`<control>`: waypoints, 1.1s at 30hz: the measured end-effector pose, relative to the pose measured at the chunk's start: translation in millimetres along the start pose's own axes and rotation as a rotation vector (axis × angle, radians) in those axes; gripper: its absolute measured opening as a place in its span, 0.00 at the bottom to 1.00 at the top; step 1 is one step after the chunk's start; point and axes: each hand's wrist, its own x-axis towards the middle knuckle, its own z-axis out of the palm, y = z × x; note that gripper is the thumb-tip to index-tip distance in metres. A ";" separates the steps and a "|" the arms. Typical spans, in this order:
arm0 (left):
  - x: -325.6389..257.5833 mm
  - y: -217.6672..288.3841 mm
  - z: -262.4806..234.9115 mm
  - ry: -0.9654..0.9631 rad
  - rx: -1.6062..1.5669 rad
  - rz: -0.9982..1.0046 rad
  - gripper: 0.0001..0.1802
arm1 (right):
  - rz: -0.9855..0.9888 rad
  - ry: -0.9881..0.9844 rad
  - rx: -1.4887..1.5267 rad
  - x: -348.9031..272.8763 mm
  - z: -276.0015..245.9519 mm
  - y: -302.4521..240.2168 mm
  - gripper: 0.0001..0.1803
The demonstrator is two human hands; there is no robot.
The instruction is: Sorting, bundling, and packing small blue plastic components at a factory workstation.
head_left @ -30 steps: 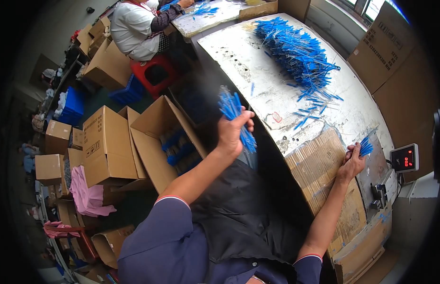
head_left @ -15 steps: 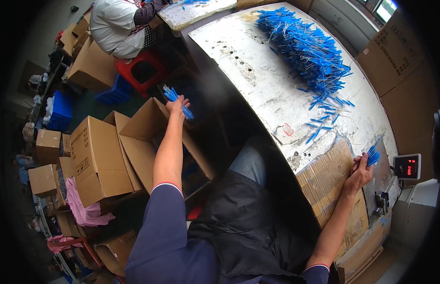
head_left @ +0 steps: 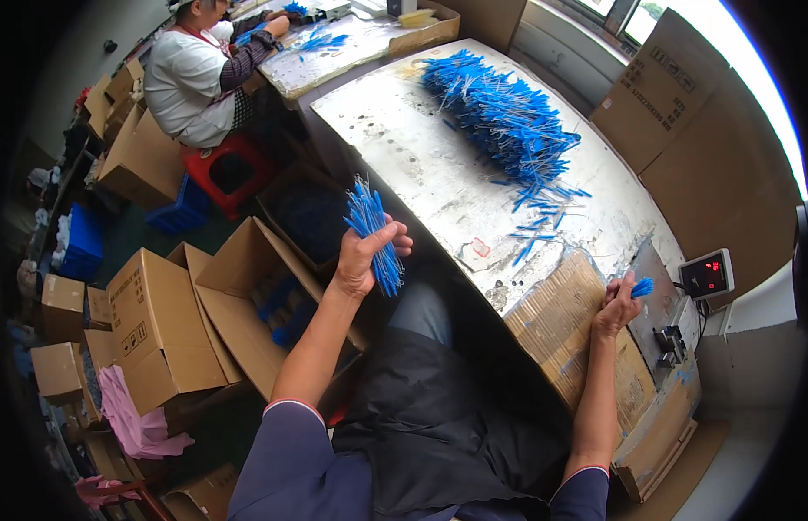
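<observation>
My left hand (head_left: 356,263) is closed around a thick bundle of blue sticks with thin wire ends (head_left: 366,214), held upright off the table's near left edge. My right hand (head_left: 618,311) grips a smaller bunch of the same sticks (head_left: 643,287); mostly the blue tips show beyond the fingers. That hand is over the right part of the table, between a flat cardboard sheet (head_left: 556,306) and a digital display (head_left: 707,274) with red digits. A large heap of blue sticks (head_left: 500,113) covers the far part of the white worktable (head_left: 378,130), with loose ones trailing toward me.
An open cardboard box (head_left: 239,304) with blue contents stands left of my legs, beside another carton (head_left: 156,326). A small metal fixture (head_left: 671,343) sits at the table's right end. Farther left, a co-worker (head_left: 191,78) sits on a red stool (head_left: 226,174) at another table.
My left hand has come nearer and to the right with its bundle, away from above the open box. My right hand keeps its bunch, now turned more inside the fingers. The whole view has shifted.
</observation>
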 end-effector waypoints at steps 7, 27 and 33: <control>4.7 -46.2 138.5 -0.373 0.051 -0.145 0.12 | 0.179 -0.236 0.120 -10.9 10.5 -27.1 0.22; 37.1 -182.7 290.0 -0.698 0.424 -0.351 0.14 | 0.383 -0.405 0.304 18.8 -5.5 -30.9 0.10; 37.8 -183.2 278.9 -0.636 0.259 -0.342 0.11 | 0.456 -0.302 0.490 9.2 1.2 -31.4 0.06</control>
